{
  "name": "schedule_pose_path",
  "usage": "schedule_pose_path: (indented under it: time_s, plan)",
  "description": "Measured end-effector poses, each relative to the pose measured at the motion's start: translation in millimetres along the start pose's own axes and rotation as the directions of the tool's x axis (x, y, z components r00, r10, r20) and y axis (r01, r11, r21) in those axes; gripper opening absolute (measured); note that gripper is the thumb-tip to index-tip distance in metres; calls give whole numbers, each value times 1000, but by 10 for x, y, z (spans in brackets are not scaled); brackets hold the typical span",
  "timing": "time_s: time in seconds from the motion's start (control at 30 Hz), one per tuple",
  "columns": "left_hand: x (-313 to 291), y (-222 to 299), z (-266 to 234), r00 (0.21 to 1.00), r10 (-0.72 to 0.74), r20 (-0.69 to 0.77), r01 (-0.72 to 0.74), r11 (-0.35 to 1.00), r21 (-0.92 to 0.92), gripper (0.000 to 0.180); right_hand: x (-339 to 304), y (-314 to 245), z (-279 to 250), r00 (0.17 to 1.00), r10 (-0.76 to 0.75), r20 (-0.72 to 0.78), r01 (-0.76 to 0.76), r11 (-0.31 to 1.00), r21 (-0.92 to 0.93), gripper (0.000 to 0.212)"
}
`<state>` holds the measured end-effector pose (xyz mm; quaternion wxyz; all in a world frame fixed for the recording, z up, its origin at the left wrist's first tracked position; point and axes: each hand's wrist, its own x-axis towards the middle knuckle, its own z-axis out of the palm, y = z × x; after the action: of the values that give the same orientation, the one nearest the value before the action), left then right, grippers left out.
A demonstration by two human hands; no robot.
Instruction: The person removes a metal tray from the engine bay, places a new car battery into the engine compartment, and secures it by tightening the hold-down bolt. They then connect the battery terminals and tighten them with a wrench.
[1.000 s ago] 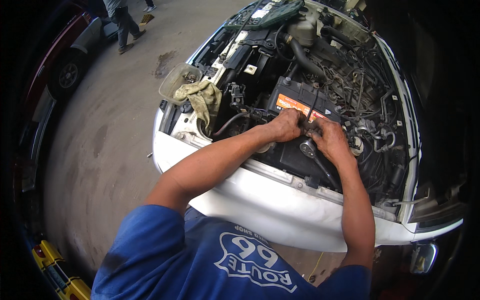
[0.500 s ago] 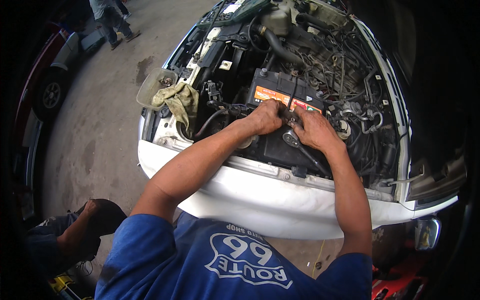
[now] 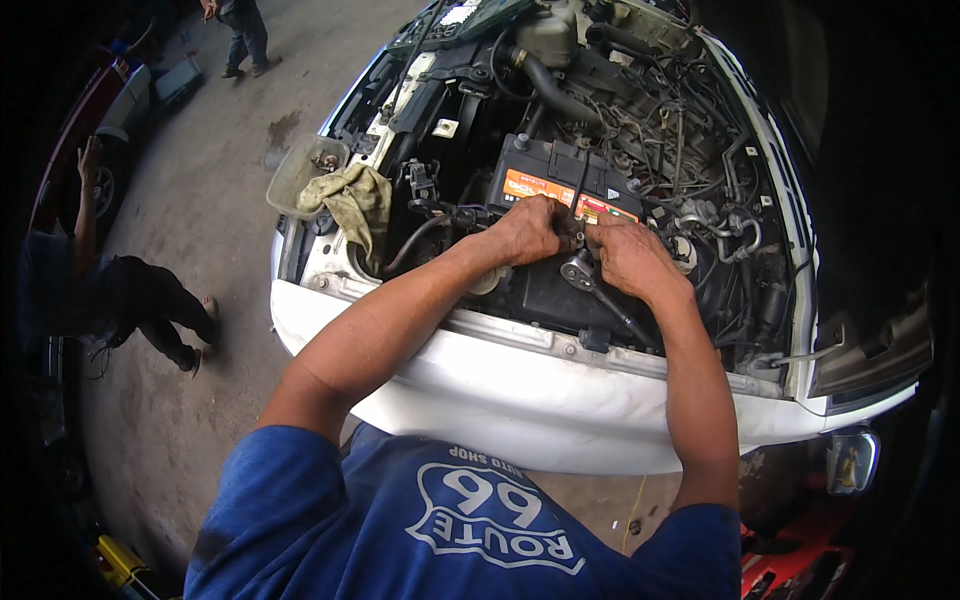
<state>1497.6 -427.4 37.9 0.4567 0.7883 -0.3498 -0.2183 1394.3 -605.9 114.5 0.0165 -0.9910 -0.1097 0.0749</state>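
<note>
A black car battery (image 3: 545, 160) with an orange label sits in the open engine bay. Over its top and down its front runs a thin dark hold-down bar (image 3: 580, 180). At the bar's lower end, my left hand (image 3: 528, 232) pinches from the left side, fingers curled. Facing it, my right hand (image 3: 632, 256) closes on the same end from the right. Their fingertips are partly hidden, and a small bolt (image 3: 580, 238) shows between them. Just below, a ratchet wrench (image 3: 578, 271) rests on a black cover, its handle slanting under my right wrist.
On the left fender edge lie a dirty cloth (image 3: 350, 205) and a clear plastic tub (image 3: 297, 172) with small parts. The white front bumper (image 3: 520, 410) stands between me and the bay. Hoses (image 3: 555, 90) fill the far side. One person (image 3: 110, 290) is at left, another (image 3: 243, 40) farther off.
My hands stay at the hold-down bar, with only slight finger shifts; the bolt between them shows more clearly. The nearby person at left has moved forward, and the far person has shifted right.
</note>
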Motion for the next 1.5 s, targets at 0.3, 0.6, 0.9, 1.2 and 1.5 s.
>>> schedule_pose_path:
  time_s: [0.3,0.6,0.9,1.2,1.5]
  plan:
    - [-41,65,-25,999,32,8,-33,998,60,37,13,-120,-19,990,64,-126,-54,995,82,23]
    - [-4,10,-3,998,56,15,-57,993,104,38,-17,-127,74,977,12,-212,-5,999,32,27]
    - [-15,9,4,996,91,1,-90,989,120,37,17,-57,73,999,48,-21,-48,999,-8,41]
    - [32,-36,52,998,63,-25,-58,985,165,40,31,-141,-18,968,170,-185,-127,966,226,30]
    - [20,-51,51,999,26,-20,-25,997,72,31,110,-261,-20,958,284,-44,-269,941,206,37]
